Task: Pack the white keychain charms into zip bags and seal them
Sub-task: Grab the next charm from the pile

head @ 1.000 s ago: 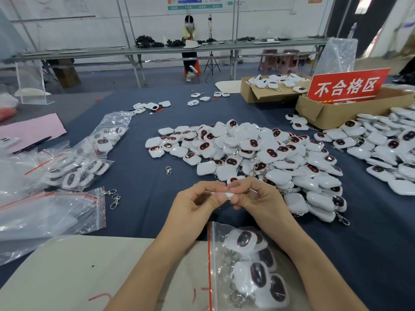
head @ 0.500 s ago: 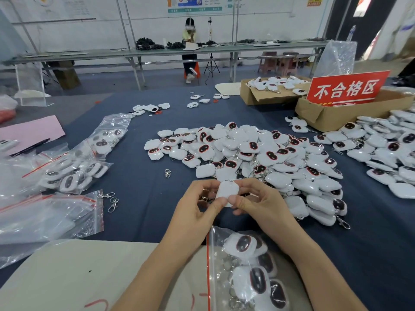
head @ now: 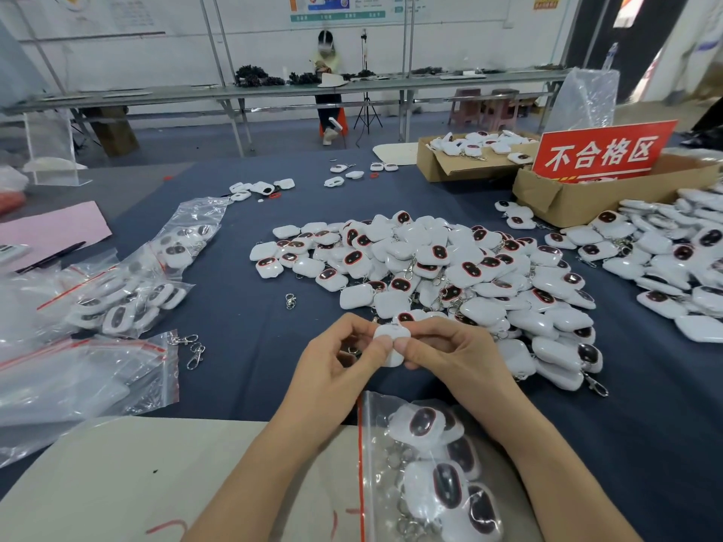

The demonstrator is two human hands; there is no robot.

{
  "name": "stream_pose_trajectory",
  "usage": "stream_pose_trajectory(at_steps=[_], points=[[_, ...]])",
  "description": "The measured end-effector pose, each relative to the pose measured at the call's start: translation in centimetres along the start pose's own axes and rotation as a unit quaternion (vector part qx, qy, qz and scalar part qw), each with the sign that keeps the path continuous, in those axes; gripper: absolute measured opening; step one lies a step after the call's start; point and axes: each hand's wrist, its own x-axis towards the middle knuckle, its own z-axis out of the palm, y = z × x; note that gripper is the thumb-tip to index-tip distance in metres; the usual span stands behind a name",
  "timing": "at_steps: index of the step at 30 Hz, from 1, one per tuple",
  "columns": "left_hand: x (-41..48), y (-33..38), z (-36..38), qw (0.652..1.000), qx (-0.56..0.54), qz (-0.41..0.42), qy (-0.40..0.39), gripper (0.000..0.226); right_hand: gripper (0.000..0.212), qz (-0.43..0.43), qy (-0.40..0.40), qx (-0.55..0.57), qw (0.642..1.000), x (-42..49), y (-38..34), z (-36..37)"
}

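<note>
Together, left hand (head: 336, 369) and right hand (head: 450, 357) pinch one white charm (head: 392, 358) between thumbs and curled fingers, just beyond the filled zip bag (head: 391, 483), near the pile (head: 430, 267) on the table (head: 242, 291). Since half a second ago, the thumbs cover more of it.

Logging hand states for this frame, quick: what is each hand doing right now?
Left hand: pinching the white charm.
Right hand: pinching the same charm.
</note>
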Motion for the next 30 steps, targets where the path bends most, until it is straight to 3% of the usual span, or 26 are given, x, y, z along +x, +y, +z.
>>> stream_pose_trajectory(at_steps=[8,14,20,24,27,30], points=[[0.02,-0.3,0.61,1.0,0.017,-0.006,-0.015,0.012,0.013,0.009,0.034,0.056,0.998,0.65,0.71,-0.09],[0.21,-0.64,0.46,0.998,0.037,0.02,0.04,0.022,0.043,0.02,-0.015,0.039,0.999,0.61,0.67,-0.23],[0.03,-0.69,0.29,1.0,0.02,-0.003,0.014,0.03,0.022,0.013,-0.029,0.026,0.999,0.27,0.46,-0.81],[0.5,-0.71,0.03,0.999,0.014,-0.041,-0.003,0.04,0.021,0.019,-0.057,0.046,0.997,0.3,0.7,-0.83],[0.76,-0.76,-0.03,0.999,0.0,-0.034,-0.004,0.03,0.027,0.017,-0.072,0.041,0.996,0.34,0.74,-0.82],[0.79,-0.9,0.09,0.999,-0.02,-0.028,-0.007,0.021,0.03,0.018,-0.036,0.031,0.999,0.49,0.78,-0.72]])
